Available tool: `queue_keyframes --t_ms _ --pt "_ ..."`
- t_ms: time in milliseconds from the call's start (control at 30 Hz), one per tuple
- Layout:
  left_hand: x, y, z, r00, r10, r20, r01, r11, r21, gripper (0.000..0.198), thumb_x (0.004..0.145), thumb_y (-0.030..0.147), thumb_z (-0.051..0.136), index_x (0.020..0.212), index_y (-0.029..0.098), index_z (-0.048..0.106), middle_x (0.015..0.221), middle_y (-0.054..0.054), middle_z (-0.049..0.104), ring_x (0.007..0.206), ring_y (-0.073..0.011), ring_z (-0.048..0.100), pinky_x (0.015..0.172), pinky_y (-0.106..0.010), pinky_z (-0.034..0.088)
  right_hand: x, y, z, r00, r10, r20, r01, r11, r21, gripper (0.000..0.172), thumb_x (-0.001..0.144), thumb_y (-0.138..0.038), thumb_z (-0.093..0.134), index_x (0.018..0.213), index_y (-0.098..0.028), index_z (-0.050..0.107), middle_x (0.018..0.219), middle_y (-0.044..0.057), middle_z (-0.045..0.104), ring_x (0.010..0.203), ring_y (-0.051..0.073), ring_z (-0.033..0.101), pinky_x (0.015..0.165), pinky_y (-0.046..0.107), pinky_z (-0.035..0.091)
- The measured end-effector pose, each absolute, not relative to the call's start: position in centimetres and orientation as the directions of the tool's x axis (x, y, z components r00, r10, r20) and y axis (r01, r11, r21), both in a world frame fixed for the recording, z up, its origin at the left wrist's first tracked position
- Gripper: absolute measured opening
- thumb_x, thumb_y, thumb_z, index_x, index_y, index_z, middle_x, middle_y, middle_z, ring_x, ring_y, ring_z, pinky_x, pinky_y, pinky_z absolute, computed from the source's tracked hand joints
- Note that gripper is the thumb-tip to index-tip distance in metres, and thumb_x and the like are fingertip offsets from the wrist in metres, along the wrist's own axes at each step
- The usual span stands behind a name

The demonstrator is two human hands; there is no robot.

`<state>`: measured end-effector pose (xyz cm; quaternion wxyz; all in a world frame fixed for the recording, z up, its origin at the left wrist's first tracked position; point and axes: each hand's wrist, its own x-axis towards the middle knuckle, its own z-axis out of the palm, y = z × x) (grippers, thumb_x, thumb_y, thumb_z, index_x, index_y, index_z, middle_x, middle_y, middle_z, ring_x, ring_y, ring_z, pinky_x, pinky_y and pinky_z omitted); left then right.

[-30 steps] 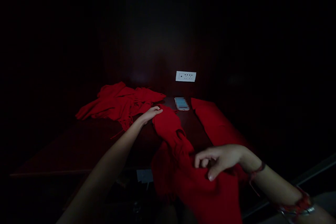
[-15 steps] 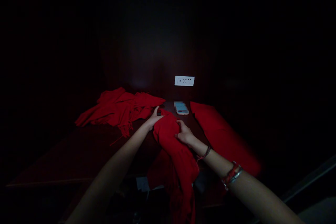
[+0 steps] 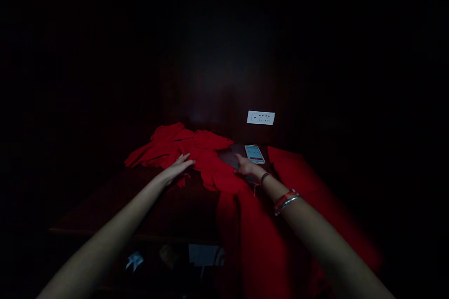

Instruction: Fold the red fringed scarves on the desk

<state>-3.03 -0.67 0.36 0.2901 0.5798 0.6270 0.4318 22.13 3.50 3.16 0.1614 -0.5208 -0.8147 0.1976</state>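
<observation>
A red scarf [image 3: 224, 175] lies bunched on the dark table, its long end hanging down over the front edge. My left hand [image 3: 177, 168] is open, fingers stretched forward, at the near side of a crumpled red fringed cloth [image 3: 168, 145]; whether it touches the cloth I cannot tell. On the other side, my right hand [image 3: 247, 168] is open beside the scarf, thumb apart from the fingers. Where the crumpled cloth and the scarf meet, their borders blur together in the dim light.
Just behind my right hand lies a lit phone [image 3: 255, 154]. A flat folded red cloth [image 3: 301, 177] stretches along the right. The back wall carries a white socket plate [image 3: 261, 117]. Below the table's front edge [image 3: 140, 237] are pale items [image 3: 205, 254], and the surroundings are very dark.
My hands have come off the scarf and moved apart, the left one going toward the crumpled cloth. The scarf has dropped flatter onto the table. The whole view has shifted slightly.
</observation>
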Motion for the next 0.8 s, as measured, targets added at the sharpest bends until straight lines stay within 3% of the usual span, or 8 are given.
queue_keyframes --t_ms 100,167,233,300,367,500,667,800 --pt "-4.8 -1.4 -0.5 -0.336 0.906 0.257 0.777 0.113 0.619 0.050 0.070 0.032 0.045 0.115 0.011 0.043 0.123 -0.015 0.033 0.112 -0.0297 0.031 0.089 -0.037 0.029 20.8 3.1 0.3 -0.437 0.900 0.003 0.815 0.397 -0.422 0.065 0.061 -0.008 0.053 0.122 -0.011 0.031 0.114 0.014 0.047 0.104 0.022 0.044 0.081 0.027 0.036" --pt "-4.0 -1.5 0.2 -0.274 0.854 0.443 0.879 0.035 0.476 0.049 0.073 0.032 0.042 0.118 0.012 0.040 0.128 -0.013 0.026 0.114 -0.0291 0.028 0.093 -0.038 0.023 20.7 2.9 -0.2 -0.426 0.905 0.021 0.821 0.396 -0.412 0.063 0.064 -0.009 0.051 0.123 -0.011 0.029 0.115 0.014 0.046 0.104 0.021 0.044 0.082 0.026 0.036" --pt "-2.3 -1.1 1.1 -0.090 0.846 0.525 0.908 -0.147 0.392 0.046 0.076 0.035 0.037 0.119 0.017 0.039 0.131 -0.009 0.024 0.116 -0.0253 0.027 0.095 -0.036 0.020 21.2 2.5 0.2 -0.396 0.918 0.020 0.835 0.369 -0.408 0.063 0.066 -0.013 0.051 0.124 -0.010 0.027 0.115 0.014 0.046 0.104 0.021 0.044 0.083 0.027 0.035" --pt "-0.5 -0.3 1.5 0.112 0.901 0.419 0.850 -0.306 0.429 0.046 0.076 0.040 0.036 0.117 0.018 0.041 0.128 -0.006 0.031 0.116 -0.0214 0.028 0.096 -0.032 0.020 22.3 1.6 1.0 -0.345 0.938 0.019 0.838 0.317 -0.444 0.062 0.069 -0.022 0.051 0.124 -0.010 0.026 0.119 0.015 0.042 0.107 0.021 0.041 0.085 0.028 0.033" --pt "0.8 0.6 1.3 0.241 0.936 0.255 0.773 -0.344 0.533 0.052 0.072 0.046 0.042 0.116 0.018 0.043 0.124 -0.007 0.038 0.114 -0.0212 0.032 0.095 -0.030 0.021 24.0 0.0 1.6 -0.298 0.955 0.005 0.820 0.258 -0.510 0.063 0.072 -0.035 0.048 0.125 -0.010 0.025 0.123 0.014 0.037 0.111 0.021 0.036 0.088 0.030 0.031" --pt "1.3 1.9 -0.3 0.265 0.956 0.128 0.759 -0.289 0.583 0.065 0.062 0.050 0.052 0.116 0.016 0.043 0.122 -0.012 0.040 0.112 -0.0258 0.033 0.092 -0.032 0.024 28.0 -5.0 1.4 -0.333 0.937 -0.102 0.789 0.217 -0.575 0.079 0.066 -0.052 0.047 0.128 -0.010 0.019 0.126 0.015 0.033 0.111 0.023 0.036 0.090 0.032 0.030" --pt "1.0 2.5 -1.0 0.275 0.959 0.063 0.817 -0.268 0.511 0.060 0.067 0.046 0.047 0.118 0.016 0.041 0.123 -0.012 0.038 0.115 -0.0260 0.030 0.092 -0.033 0.021 28.7 -9.7 0.2 -0.281 0.951 -0.131 0.830 0.173 -0.530 0.085 0.058 -0.028 0.061 0.128 -0.012 0.016 0.118 0.015 0.042 0.105 0.026 0.042 0.086 0.035 0.033" --pt "0.4 2.6 -1.1 0.319 0.947 0.043 0.819 -0.298 0.491 0.051 0.069 0.044 0.043 0.112 0.016 0.046 0.118 -0.011 0.044 0.110 -0.0245 0.036 0.091 -0.032 0.025 28.0 -9.7 0.7 -0.277 0.957 -0.090 0.672 0.126 -0.730 0.072 0.059 -0.013 0.054 0.124 -0.017 0.022 0.115 0.010 0.046 0.098 0.020 0.048 0.080 0.029 0.039"
